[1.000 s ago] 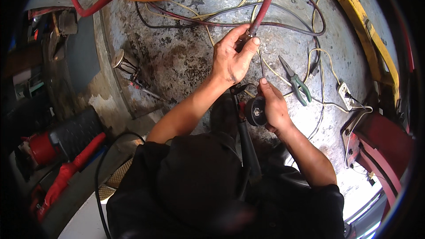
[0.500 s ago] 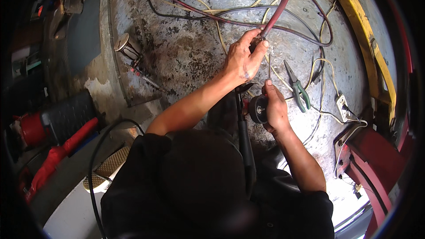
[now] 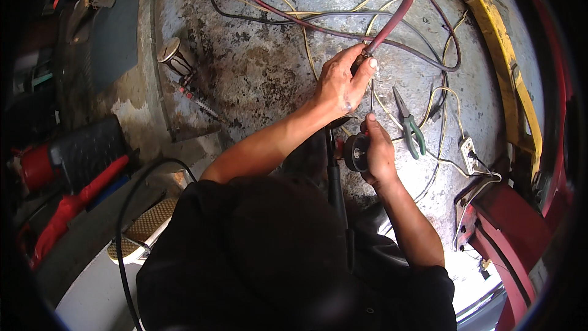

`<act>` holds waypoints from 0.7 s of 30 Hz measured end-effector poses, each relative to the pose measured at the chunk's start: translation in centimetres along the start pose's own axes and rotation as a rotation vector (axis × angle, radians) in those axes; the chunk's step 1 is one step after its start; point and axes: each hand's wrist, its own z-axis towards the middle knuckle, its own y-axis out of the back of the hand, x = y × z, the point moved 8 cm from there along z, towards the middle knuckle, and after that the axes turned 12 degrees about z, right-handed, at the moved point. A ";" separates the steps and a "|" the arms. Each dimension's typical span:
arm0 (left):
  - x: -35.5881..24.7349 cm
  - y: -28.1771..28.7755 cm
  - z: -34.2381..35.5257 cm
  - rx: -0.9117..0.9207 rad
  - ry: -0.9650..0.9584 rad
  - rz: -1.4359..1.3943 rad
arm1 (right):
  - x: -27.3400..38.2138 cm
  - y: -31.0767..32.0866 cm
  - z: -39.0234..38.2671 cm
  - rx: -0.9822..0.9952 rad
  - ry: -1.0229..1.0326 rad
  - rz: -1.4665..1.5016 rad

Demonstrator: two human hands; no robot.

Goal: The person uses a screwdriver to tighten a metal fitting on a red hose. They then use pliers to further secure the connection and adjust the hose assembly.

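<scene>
Head view: we look down on both bare hands above a stained grey floor (image 3: 263, 79).
Left hand (image 3: 339, 86): fingers nearly closed, thumb and forefinger pinching the end of the red hose (image 3: 399, 17); the grip covers most of the fitting there.
Red hose: arches up and away beyond the left fingers; we judge it rubbery and springy, apt to tug back, so we would hold it close to its end.
Right hand (image 3: 381, 153): fingers curled in, thumb at the near end of a thin rod (image 3: 372, 95), palm side round a dark round piece (image 3: 356, 153); how the hidden fingertips wrap it, we cannot tell.
Thin rod: between the two sets of fingers; probably stiff and light, best steadied by the thumb (whether it joins the round piece, we cannot make out).
Dark round piece: just left of the right fingers; likely hard, with some weight, slick if oily, so we favour a full wrap round its rim over a pinch.
Pliers (image 3: 407, 115): green-handled, lying near, to the right of the right fingers, tips pointing away from us.
</scene>
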 end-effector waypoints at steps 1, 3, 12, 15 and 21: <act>0.0 0.0 0.1 -0.015 -0.018 -0.028 | 0.2 -0.1 -0.1 0.001 -0.002 -0.019; 0.0 0.2 0.3 -0.022 -0.038 0.032 | 0.4 0.1 0.0 -0.015 0.008 -0.079; 0.9 0.4 1.9 0.100 -0.024 -0.048 | 5.3 0.2 1.0 -0.011 0.408 -0.581; -0.1 0.8 3.9 0.133 -0.044 -0.281 | 10.6 0.0 0.7 0.013 0.815 -0.593; -8.2 5.6 6.6 0.165 -0.302 -0.466 | 19.4 -5.7 -6.1 0.131 1.080 -0.832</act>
